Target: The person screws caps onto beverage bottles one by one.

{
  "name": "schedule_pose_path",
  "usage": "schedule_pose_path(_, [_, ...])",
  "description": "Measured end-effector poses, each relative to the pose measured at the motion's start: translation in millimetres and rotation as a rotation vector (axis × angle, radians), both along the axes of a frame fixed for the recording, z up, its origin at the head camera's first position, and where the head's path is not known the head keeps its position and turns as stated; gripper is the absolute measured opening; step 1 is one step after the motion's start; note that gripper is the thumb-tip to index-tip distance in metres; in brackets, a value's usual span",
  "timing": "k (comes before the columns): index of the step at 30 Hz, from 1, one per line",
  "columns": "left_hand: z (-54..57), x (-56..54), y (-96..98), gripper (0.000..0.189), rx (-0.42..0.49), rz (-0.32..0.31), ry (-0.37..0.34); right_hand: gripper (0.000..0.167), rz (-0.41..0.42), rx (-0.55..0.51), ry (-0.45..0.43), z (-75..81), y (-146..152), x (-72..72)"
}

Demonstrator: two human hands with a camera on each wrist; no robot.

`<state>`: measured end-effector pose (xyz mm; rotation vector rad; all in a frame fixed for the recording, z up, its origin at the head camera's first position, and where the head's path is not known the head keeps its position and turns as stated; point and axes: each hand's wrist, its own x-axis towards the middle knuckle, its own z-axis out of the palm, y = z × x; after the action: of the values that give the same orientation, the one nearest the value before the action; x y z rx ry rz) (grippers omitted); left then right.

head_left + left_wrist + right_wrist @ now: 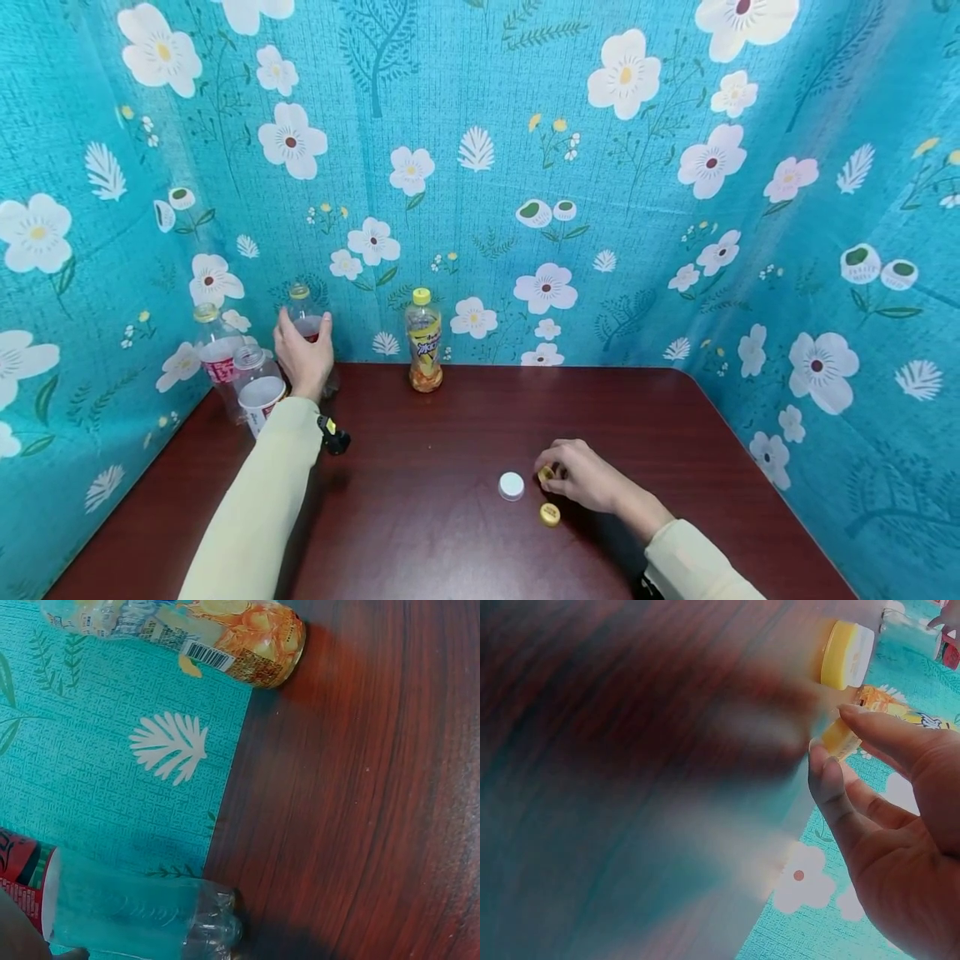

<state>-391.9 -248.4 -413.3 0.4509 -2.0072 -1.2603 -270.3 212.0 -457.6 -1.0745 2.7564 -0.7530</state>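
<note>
My left hand grips a clear plastic bottle with a red label, fingers on one side and thumb on the other. In the left wrist view the lower part of this bottle shows, standing at the table's back edge. My right hand pinches a yellow bottle cap between thumb and fingertips, low over the table. A second yellow cap lies just in front of that hand, and a white cap lies to its left.
Two open clear bottles stand left of my left hand, one with a pink label and one with a white label. A yellow-capped drink bottle stands at the back middle of the dark red table. Blue flowered cloth surrounds the table.
</note>
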Motion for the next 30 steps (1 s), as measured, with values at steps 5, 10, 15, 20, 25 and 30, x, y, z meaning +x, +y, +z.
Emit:
schedule_pose_path(5, [1.5,2.4,-2.8,0.077,-0.014,0.004,0.011,0.014,0.008,-0.009,0.000,-0.3,-1.0,0.4])
schedule_pose_path(10, [6.8,6.2,-0.5,0.073,-0.044,0.013,0.046,0.015,0.002,-0.025,0.017,1.1,-1.3,-0.9])
schedule_pose_path(15, [11.2,13.5,6.4,0.071,-0.057,-0.022,0.053,0.018,-0.002,-0.055,0.025,1.0,-2.1,-2.0])
schedule_pose_path(20, [11.4,23.3,15.2,0.074,-0.069,-0.086,0.034,0.020,-0.013,-0.071,0.031,1.6,-3.7,-2.9])
schedule_pose_path(25, [9.4,34.1,22.5,0.075,-0.099,-0.150,0.031,0.020,-0.030,-0.088,0.041,5.3,-4.8,-4.2])
schedule_pose_path(30, [6.0,42.9,26.2,0.077,-0.119,-0.190,0.030,0.019,-0.039,-0.114,0.058,9.3,-3.0,-6.0])
